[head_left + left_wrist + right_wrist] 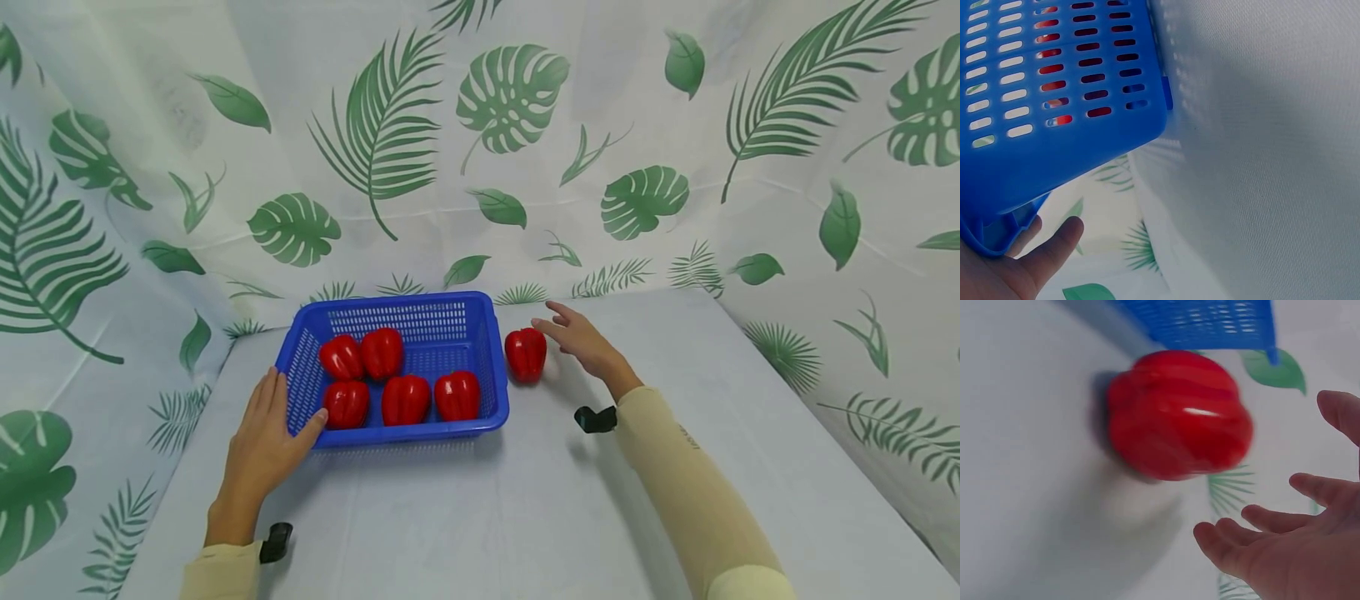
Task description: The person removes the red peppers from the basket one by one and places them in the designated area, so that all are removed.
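Observation:
A blue plastic basket [408, 434] with slotted walls holds several red bell peppers [406, 400]. My left hand [261, 446] lies along its left front corner, fingers extended at the left side and thumb over the front rim. From the left wrist view, fingers [1054, 250] show beside the basket corner [1054, 156]. One more bell pepper [526, 356] stands on the table just right of the basket. Beside it, my right hand [585, 343] hovers with spread, loosely bent fingers, holding nothing. The right wrist view shows a gap between this pepper [1179, 419] and the fingers [1216, 547].
A white cloth covers the table [420, 517]. Behind and at both sides hangs a white sheet [420, 275] with green leaf prints, close to the basket's back edge. Small black wrist devices [596, 419] sit at both sleeves.

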Demonstrator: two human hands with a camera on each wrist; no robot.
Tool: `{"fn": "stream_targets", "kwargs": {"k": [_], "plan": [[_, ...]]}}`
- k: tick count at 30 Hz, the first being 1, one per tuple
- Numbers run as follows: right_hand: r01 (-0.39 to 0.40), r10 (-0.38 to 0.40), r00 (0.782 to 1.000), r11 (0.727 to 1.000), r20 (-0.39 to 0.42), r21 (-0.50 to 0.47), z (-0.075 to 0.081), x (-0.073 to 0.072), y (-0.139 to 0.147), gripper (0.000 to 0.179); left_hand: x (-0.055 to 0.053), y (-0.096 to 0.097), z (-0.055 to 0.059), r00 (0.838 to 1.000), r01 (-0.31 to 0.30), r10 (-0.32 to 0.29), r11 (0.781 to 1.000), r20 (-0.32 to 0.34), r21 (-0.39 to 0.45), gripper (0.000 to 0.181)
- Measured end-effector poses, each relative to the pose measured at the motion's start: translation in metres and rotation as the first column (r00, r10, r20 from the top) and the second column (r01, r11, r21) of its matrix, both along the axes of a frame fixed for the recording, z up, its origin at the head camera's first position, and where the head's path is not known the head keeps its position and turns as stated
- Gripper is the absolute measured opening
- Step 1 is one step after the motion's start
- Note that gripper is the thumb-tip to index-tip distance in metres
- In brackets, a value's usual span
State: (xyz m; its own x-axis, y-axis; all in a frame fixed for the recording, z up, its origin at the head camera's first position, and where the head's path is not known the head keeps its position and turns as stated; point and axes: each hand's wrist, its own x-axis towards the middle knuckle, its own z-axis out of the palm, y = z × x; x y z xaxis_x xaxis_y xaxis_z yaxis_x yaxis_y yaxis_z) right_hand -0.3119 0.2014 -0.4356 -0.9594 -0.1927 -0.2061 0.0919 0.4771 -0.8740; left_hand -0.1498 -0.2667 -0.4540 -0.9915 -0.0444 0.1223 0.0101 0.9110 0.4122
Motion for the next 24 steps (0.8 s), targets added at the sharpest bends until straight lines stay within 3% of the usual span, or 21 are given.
{"fn": "stream_targets", "kwargs": {"k": [13,24], "plan": [[-0.020,0.016,0.999,0.990,-0.033,-0.138,0.038,0.004,-0.001,0.080,-0.001,-0.001,0.000,1.000,0.003,-0.003,1.000,0.009,0.005,0.102],[-0.077,0.070,0.997,0.977,-0.042,-0.200,0.055,0.012,-0.026,0.076,-0.001,-0.002,-0.001,1.000,-0.001,0.001,1.000,0.004,0.001,0.103]]}}
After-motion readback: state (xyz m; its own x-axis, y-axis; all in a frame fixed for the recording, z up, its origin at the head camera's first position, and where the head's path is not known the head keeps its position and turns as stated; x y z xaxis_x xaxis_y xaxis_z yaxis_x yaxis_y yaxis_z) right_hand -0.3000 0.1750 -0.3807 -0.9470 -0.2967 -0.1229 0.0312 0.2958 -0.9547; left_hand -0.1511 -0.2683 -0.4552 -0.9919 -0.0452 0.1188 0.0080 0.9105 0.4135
